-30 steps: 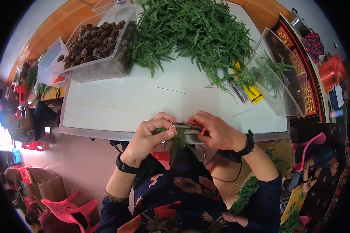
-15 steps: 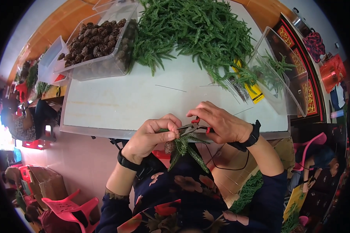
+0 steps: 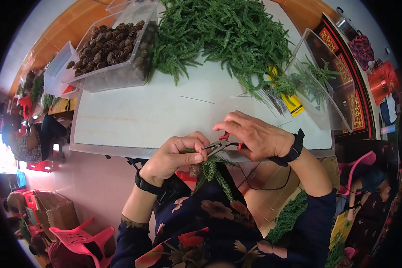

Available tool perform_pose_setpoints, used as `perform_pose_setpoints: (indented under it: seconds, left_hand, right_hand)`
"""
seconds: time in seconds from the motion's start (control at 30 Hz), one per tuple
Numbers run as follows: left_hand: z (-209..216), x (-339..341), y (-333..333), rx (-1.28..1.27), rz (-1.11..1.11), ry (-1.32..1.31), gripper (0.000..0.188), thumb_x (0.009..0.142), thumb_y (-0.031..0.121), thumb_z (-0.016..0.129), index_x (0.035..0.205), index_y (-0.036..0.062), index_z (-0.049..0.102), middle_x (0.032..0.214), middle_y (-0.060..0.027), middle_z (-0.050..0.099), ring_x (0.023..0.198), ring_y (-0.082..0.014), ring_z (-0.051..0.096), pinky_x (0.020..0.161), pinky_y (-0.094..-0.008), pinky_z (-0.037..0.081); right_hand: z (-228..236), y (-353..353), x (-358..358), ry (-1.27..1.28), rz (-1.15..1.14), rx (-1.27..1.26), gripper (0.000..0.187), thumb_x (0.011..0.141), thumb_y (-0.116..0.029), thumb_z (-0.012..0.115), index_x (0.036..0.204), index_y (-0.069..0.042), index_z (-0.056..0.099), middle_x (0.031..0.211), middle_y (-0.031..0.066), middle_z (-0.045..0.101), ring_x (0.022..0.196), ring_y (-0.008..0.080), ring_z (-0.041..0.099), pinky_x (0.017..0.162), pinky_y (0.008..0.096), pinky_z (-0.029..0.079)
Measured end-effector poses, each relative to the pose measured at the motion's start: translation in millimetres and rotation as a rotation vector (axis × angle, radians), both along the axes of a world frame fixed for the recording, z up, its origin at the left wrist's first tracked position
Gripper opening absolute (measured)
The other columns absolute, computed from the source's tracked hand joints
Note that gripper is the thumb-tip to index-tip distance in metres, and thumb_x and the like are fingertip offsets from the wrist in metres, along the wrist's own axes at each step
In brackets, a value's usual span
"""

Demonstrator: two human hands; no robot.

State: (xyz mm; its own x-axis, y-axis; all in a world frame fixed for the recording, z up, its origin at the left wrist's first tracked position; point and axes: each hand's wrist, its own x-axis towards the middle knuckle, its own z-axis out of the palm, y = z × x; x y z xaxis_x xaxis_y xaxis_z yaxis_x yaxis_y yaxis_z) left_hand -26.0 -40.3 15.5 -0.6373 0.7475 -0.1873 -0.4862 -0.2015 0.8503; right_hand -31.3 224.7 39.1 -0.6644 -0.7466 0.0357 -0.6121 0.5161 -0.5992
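At the near edge of the table, my left hand (image 3: pixel 183 154) pinches the stem end of an artificial pine sprig (image 3: pixel 216 172). A brown pine cone (image 3: pixel 195 170) hangs beside the sprig, just under my left fingers. My right hand (image 3: pixel 254 136) is closed around the red handles of a pair of pliers (image 3: pixel 219 146). The plier jaws point left and reach my left fingertips; whether they grip a wire there is too small to tell.
A clear plastic bin of pine cones (image 3: pixel 107 49) stands at the back left. Green pine sprigs (image 3: pixel 228 35) are heaped at the back. Thin wires (image 3: pixel 196 99) lie on the white table (image 3: pixel 134 116). A yellow package (image 3: pixel 294 105) and a tilted clear bin (image 3: pixel 319 85) are at right.
The pliers and my right hand have shifted slightly, and more of the jaws shows now. The sprig has turned a little, its lower tip swinging left. My left hand has barely moved.
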Motion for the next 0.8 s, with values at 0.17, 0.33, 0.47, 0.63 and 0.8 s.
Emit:
perform_pose_setpoints:
  seconds: [0.17, 0.33, 0.47, 0.63, 0.8]
  left_hand:
    - [-8.4, -1.9, 0.9, 0.024, -0.053, -0.063, 0.018, 0.085, 0.015, 0.072, 0.083, -0.0014, 0.065, 0.100, -0.0052, 0.053, 0.084, -0.0133, 0.052, 0.078, -0.0252, 0.044]
    - [-10.9, -2.2, -0.2, 0.143, -0.158, -0.077, 0.015, 0.089, 0.012, 0.068, 0.086, -0.0011, 0.063, 0.097, -0.0028, 0.051, 0.086, -0.0125, 0.051, 0.079, -0.0251, 0.043]
    - [-13.5, 0.8, 1.9, 0.109, -0.140, -0.107, 0.023, 0.086, 0.019, 0.071, 0.081, -0.0023, 0.063, 0.094, -0.0045, 0.050, 0.079, -0.0127, 0.050, 0.071, -0.0227, 0.045]
    - [-14.8, 0.0, 3.6, 0.104, -0.130, -0.092, 0.023, 0.087, 0.017, 0.069, 0.083, -0.0040, 0.062, 0.095, -0.0057, 0.051, 0.075, -0.0112, 0.052, 0.059, -0.0202, 0.049]
    - [-16.2, -3.7, 3.5, 0.109, -0.121, -0.168, 0.019, 0.090, 0.014, 0.066, 0.087, -0.0043, 0.062, 0.099, -0.0064, 0.053, 0.076, -0.0105, 0.054, 0.058, -0.0204, 0.050]
  right_hand:
    - [-8.5, -2.5, -9.9, 0.142, 0.074, -0.094, 0.057, 0.073, -0.012, 0.073, 0.125, -0.005, 0.050, 0.102, 0.0120, 0.052, 0.093, 0.0293, 0.055, 0.080, 0.0385, 0.048]
    - [-13.7, -7.4, -13.3, 0.163, 0.118, -0.162, 0.050, 0.075, -0.016, 0.073, 0.119, -0.005, 0.053, 0.098, 0.0112, 0.053, 0.090, 0.0294, 0.056, 0.078, 0.0383, 0.048]
    - [-14.0, -5.7, -10.1, 0.174, 0.096, -0.136, 0.042, 0.074, -0.015, 0.073, 0.110, -0.006, 0.056, 0.094, 0.0094, 0.054, 0.087, 0.0300, 0.057, 0.075, 0.0381, 0.049]
    - [-12.7, 0.1, -1.0, 0.043, 0.067, -0.093, 0.034, 0.072, -0.013, 0.071, 0.102, -0.007, 0.057, 0.090, 0.0091, 0.056, 0.085, 0.0317, 0.059, 0.072, 0.0393, 0.050]
    - [-3.6, 3.1, 9.3, -0.086, -0.041, -0.024, 0.027, 0.073, -0.017, 0.070, 0.096, -0.006, 0.059, 0.083, 0.0108, 0.060, 0.078, 0.0346, 0.061, 0.067, 0.0422, 0.051]
